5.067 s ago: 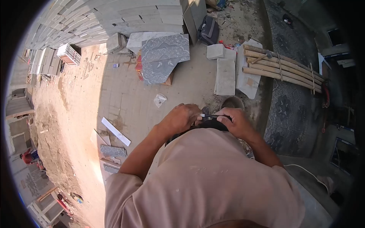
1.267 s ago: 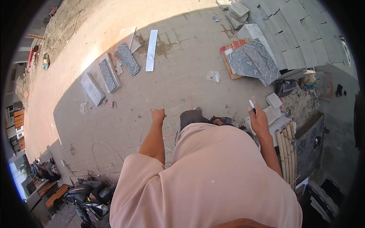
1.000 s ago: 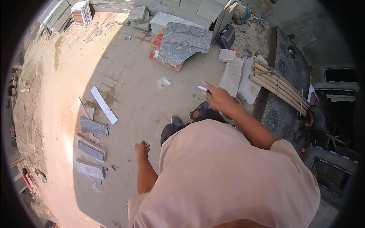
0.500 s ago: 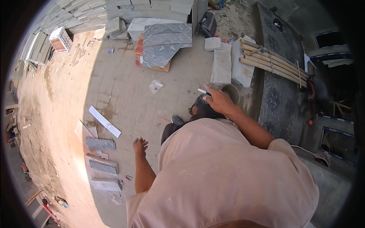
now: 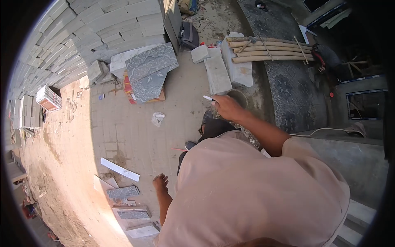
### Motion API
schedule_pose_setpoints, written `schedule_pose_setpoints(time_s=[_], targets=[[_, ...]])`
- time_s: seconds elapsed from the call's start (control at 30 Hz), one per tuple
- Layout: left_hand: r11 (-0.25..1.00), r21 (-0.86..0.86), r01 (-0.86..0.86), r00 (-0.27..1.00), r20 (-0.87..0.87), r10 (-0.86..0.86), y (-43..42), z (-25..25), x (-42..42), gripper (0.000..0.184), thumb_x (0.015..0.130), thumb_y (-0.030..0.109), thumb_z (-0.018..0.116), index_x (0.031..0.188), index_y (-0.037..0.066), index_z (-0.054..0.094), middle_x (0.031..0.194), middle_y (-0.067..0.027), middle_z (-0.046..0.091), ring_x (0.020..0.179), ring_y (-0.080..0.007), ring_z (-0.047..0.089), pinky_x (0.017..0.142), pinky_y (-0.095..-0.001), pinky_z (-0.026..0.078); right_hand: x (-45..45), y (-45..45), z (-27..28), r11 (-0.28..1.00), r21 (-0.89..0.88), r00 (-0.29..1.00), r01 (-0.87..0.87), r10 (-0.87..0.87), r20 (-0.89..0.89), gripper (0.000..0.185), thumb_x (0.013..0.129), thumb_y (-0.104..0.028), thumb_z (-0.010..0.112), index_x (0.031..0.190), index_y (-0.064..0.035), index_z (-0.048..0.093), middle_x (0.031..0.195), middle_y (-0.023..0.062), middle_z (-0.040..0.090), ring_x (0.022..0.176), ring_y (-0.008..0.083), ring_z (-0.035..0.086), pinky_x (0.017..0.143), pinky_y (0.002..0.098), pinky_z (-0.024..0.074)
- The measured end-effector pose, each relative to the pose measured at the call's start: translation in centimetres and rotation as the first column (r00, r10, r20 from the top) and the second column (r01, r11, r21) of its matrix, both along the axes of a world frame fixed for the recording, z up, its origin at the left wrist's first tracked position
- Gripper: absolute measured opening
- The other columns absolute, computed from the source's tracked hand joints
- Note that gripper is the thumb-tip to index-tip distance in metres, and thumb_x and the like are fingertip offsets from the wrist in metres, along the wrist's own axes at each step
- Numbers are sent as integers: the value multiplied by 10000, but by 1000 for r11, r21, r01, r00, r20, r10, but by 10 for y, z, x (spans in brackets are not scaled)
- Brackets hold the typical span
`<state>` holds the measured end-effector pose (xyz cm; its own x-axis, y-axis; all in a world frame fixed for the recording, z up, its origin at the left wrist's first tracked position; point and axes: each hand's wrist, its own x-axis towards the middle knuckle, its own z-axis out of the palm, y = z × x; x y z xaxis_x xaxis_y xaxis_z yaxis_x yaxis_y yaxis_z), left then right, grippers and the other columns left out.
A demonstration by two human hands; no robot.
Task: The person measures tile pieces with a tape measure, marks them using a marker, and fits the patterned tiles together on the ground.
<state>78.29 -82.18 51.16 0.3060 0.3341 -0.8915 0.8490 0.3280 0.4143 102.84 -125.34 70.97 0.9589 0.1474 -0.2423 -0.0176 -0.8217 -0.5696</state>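
Right hand (image 5: 227,108): grip closed on a pen (image 5: 209,98), white end sticking out past the fingers, pointing left in view. Pen was up in front of the body, over the floor (image 5: 177,99). Left hand (image 5: 160,181): grip released, fingers loosely curled, held low at the person's left. Bucket (image 5: 242,98) just beyond the right hand, partly hidden by it. Shoes (image 5: 190,145) below, near the pen. Pale slabs (image 5: 218,74) past the bucket, poles (image 5: 267,53) tied in a bundle beside them. Plastic scrap (image 5: 158,118) on the floor ahead. White strip (image 5: 119,169) and tile pieces (image 5: 123,192) lay left of the left hand. Patterned tiles (image 5: 150,72) were stacked farther out, near the block stack (image 5: 103,29).
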Motion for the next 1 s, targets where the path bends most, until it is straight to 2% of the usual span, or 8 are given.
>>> schedule_pose_setpoints(time_s=[0.03,0.13,0.4,0.7,0.77,0.9,0.97,1.0], targets=[[1000,-22,20,1000,10,-19,4,-3,-1,224,905,194,539,1043,26,595,932,-107,651,828,-232,652,613,-344,487,3,-10,-6,1000,14,999,9,-9,31,259,917,-213,526,1059,-5,584,949,257,624,932,429,590,801,522,442],[833,219,508,838,101,-537,25,-42,-7,219,916,197,533,1019,13,589,905,-111,657,791,-239,662,573,-340,489,9,-44,-27,994,-28,992,108,-106,62,226,905,-209,539,1013,-20,599,929,240,632,922,423,596,782,527,448],[832,261,489,857,37,-515,14,-9,64,286,929,262,535,1046,3,564,940,-160,672,752,-252,671,553,-344,499,-11,-169,-112,905,-212,918,370,-391,-68,194,831,-210,613,918,-36,615,929,221,626,867,419,601,749,502,476],[779,338,529,783,160,-601,-16,4,170,190,927,217,522,947,28,526,815,-132,650,671,-238,644,525,-338,475,-76,-285,-224,644,-291,566,707,-763,-312,218,827,-143,590,917,50,635,905,232,654,807,370,651,688,479,479],[746,338,573,753,140,-642,-53,18,215,175,926,204,523,935,30,519,791,-125,642,649,-232,637,511,-335,468,-80,-303,-231,660,-516,646,546,-724,-242,272,854,-199,584,954,49,635,911,223,661,838,364,653,691,476,483],[669,321,670,689,65,-721,-93,49,262,202,929,239,532,939,37,528,794,-120,646,637,-233,633,502,-336,461,-63,-304,-211,478,-369,369,797,-869,-328,308,884,-248,553,981,32,634,914,237,653,854,377,640,720,490,476],[643,267,718,651,70,-756,-111,33,299,212,916,263,544,928,52,541,793,-112,646,638,-238,633,505,-345,461,-61,-313,-172,582,-249,552,774,-813,-185,294,898,-257,530,961,9,639,915,240,647,864,403,626,724,502,470],[622,239,746,625,71,-777,-121,22,321,217,909,275,550,922,59,547,793,-108,647,639,-240,634,506,-349,461,-64,-318,-183,541,-239,535,807,-840,-94,290,897,-260,526,946,3,638,910,239,644,870,411,620,730,510,467]])
